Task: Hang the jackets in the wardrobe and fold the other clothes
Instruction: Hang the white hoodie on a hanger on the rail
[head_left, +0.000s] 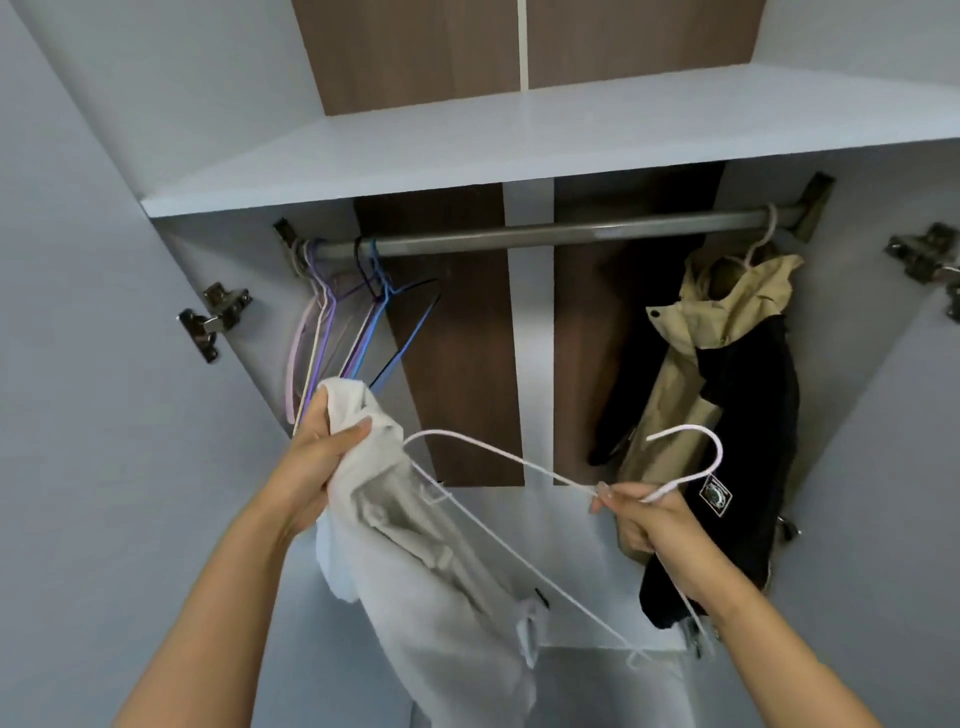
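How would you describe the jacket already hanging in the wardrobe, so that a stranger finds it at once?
Look along the grey metal rail under the pale wardrobe shelf to its far right end. There hangs one beige and black jacket on a pale wire hanger. The coloured wire hangers bunched at the left end are all bare.

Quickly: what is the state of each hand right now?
Left hand: closed, holding the white garment.
Right hand: closed, pinching the white hanger.

door hinges (213, 319), brown back panels (457, 364)
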